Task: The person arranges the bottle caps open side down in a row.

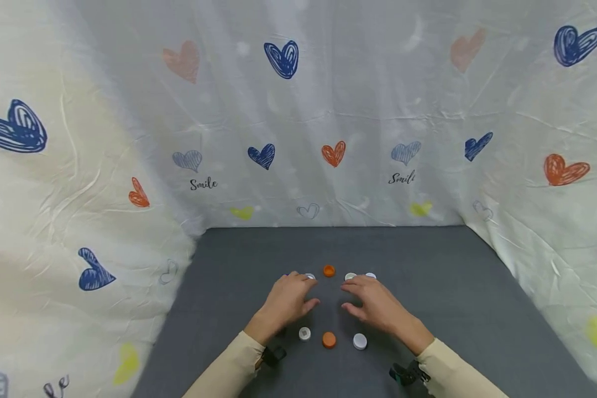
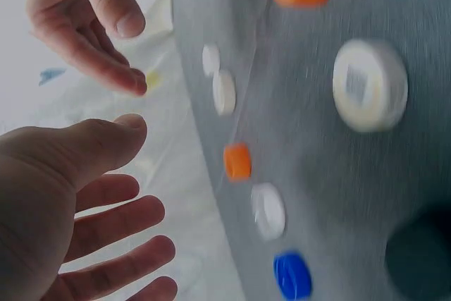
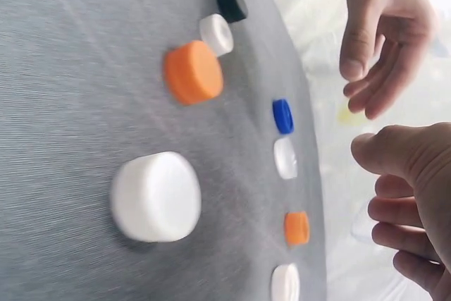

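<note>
My left hand [image 1: 289, 296] hovers over the grey cloth, fingers loosely spread and holding nothing. Opposite it, my right hand [image 1: 376, 305] is also held above the cloth with relaxed fingers and nothing in them. Bottle caps lie in two rows. In the near row are a black cap [image 3: 232, 5], a white cap with a square mark [image 1: 304, 333], an orange cap [image 1: 329, 340] and a larger white cap [image 1: 360, 341]. The far row has a blue cap [image 2: 292, 275], a white cap [image 2: 268, 211], another orange cap [image 1: 329, 271] and two more white caps [image 1: 350, 276] at the right. The head view has the hands partly covering the far row.
Grey cloth [image 1: 428, 260] covers the table. White curtains [image 1: 298, 99] printed with hearts hang behind it and on both sides. Dark wrist straps [image 1: 409, 374] sit below the hands, by the light sleeves [image 1: 460, 367].
</note>
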A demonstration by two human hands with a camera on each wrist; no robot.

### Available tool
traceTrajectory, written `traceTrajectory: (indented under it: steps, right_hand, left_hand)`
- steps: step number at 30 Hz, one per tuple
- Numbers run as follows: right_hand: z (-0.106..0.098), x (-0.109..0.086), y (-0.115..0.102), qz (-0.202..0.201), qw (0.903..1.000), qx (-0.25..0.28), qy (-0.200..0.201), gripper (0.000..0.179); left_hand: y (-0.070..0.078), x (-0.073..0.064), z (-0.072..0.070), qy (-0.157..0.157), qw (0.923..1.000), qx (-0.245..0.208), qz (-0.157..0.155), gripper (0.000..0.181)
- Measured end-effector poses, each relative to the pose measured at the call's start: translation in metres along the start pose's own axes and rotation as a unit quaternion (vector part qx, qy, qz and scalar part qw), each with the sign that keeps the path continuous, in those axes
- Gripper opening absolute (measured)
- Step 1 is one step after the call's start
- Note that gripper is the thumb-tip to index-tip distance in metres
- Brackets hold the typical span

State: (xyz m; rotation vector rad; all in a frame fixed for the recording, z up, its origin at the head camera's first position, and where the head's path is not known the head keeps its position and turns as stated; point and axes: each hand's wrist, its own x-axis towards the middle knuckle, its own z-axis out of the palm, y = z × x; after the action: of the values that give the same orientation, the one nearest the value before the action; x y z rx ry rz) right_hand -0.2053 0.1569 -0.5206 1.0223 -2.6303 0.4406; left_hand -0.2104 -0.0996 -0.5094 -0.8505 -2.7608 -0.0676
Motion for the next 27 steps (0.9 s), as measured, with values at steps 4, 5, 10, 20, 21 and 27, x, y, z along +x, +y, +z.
traceTrajectory:
  steps: [4, 5, 10, 20, 21, 27]
  right_hand:
    - [0.003, 0.018, -0.001, -0.007, 1.0000, 0.002, -0.002, 0.041]
    - [0.005, 0.023, -0.001, -0.010, 0.9999, 0.000, -0.003, 0.042]
    - [0.011, 0.048, -0.001, -0.030, 0.9995, -0.007, -0.011, 0.043]
    - [0.029, 0.085, -0.011, -0.033, 0.9989, 0.010, -0.031, 0.041]
    - [0.032, 0.088, -0.012, -0.032, 0.9988, 0.012, -0.036, 0.041]
    - [0.048, 0.105, -0.016, -0.036, 0.9982, 0.020, -0.043, 0.042]
  left_hand:
    - [-0.018, -0.004, -0.006, 0.011, 0.9995, -0.014, -0.027, 0.047]
    - [-0.022, -0.005, -0.007, 0.013, 0.9992, -0.018, -0.034, 0.047]
    - [-0.042, -0.010, -0.012, 0.025, 0.9971, -0.039, -0.060, 0.048]
    - [-0.067, -0.016, -0.005, 0.012, 0.9938, -0.063, -0.090, 0.049]
    - [-0.068, -0.016, -0.003, 0.010, 0.9933, -0.066, -0.094, 0.049]
    - [-0.077, -0.015, 0.009, -0.002, 0.9911, -0.079, -0.107, 0.051]
